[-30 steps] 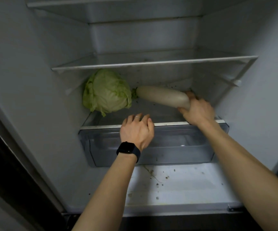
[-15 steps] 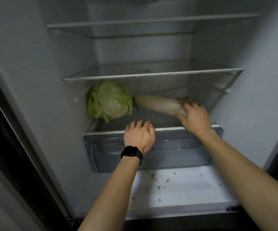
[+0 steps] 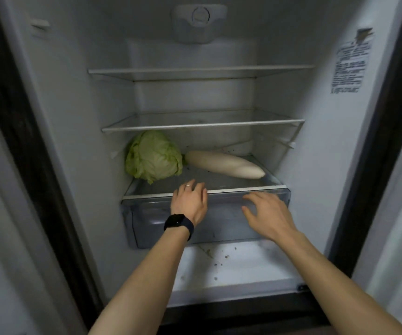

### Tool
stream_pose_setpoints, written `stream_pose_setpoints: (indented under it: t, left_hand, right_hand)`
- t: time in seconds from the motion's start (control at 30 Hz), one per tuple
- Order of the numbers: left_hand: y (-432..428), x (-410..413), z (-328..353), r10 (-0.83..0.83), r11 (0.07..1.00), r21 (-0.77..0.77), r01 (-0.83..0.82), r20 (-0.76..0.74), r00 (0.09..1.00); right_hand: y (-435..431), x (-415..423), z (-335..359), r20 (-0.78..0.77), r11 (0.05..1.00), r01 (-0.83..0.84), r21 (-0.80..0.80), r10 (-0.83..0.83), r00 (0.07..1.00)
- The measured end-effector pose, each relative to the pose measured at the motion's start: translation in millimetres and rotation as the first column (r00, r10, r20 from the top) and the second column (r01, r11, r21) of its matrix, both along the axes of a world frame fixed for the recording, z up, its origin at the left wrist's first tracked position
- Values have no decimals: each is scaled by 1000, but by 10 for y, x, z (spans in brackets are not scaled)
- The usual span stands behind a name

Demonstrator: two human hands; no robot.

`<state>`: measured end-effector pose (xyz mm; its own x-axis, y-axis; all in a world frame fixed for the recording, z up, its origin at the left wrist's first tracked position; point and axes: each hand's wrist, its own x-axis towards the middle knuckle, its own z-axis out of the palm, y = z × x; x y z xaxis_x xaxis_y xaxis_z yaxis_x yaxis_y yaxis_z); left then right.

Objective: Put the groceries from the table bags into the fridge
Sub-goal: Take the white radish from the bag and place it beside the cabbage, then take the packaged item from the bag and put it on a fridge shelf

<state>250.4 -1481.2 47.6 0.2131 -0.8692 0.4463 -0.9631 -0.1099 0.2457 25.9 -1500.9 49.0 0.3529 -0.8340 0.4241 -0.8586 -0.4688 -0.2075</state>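
Your left hand point(image 3: 189, 201), a black watch point(image 3: 178, 223) on its wrist, rests relaxed fingers on the white front edge of the lowest glass shelf point(image 3: 243, 189) and holds nothing. Behind it, at the shelf's left, sits a round green cabbage point(image 3: 153, 157) with crinkled leaves. Just beside it a long, smooth white radish point(image 3: 224, 164) lies slanting toward the right front corner. Your right hand point(image 3: 267, 213) hovers empty, fingers spread, before the clear plastic drawer point(image 3: 219, 228). Dark crumbs speckle the white fridge floor point(image 3: 243, 269). A printed label point(image 3: 349, 66) is stuck on the right wall.
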Motion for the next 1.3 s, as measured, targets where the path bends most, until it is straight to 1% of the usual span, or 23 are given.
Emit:
stream_pose_setpoints:
  t: [0.07, 0.17, 0.27, 0.33, 0.4, 0.53, 0.67, 0.8, 0.93, 1.13, 1.3]
  left_hand:
    - [239, -85, -22, -14, 1000, -8, 14, -13, 1000]
    - [768, -254, -89, 5, 1000, -12, -6, -71, 997]
    - [1451, -453, -257, 47, 998, -36, -52, -112, 993]
    - [1940, -552, -409, 90, 996, -19, -93, -109, 990]
    - [2452, -619, -576, 144, 989, 25, -143, -93, 985]
    - [3503, -677, -901, 269, 962, 74, -263, -88, 959]
    - [4484, -675, -1120, 395, 917, 97, -387, -88, 914]
    - [5502, -613, -1237, 565, 825, 111, -554, -127, 816]
    - [6622, -506, -1297, 706, 708, 115, -697, -166, 689]
    - [8584, -505, -1252, 866, 488, 94, -868, -180, 467]
    - [10386, -638, -1148, 948, 281, 83, -956, -179, 264]
  right_hand:
    - [222, -102, 49, -31, 999, -29, 26, 30, 999]
    - [612, -273, 43, -12, 989, -120, 82, 122, 993]
    - [1094, -433, -84, 39, 954, -247, 167, 244, 969]
    - [1420, -500, -222, 117, 929, -320, 188, 303, 946]
    - [1753, -533, -404, 163, 894, -399, 204, 371, 914]
    - [2421, -523, -758, 218, 810, -535, 238, 493, 842]
    - [3045, -309, -903, 217, 738, -627, 248, 589, 779]
    - [3795, 103, -924, 189, 619, -743, 253, 722, 666]
    - [4678, 568, -897, 166, 460, -848, 263, 844, 510]
    - [6362, 1133, -824, 78, 244, -932, 268, 959, 273]
    - [8005, 1446, -720, 65, 71, -971, 230, 994, 88]
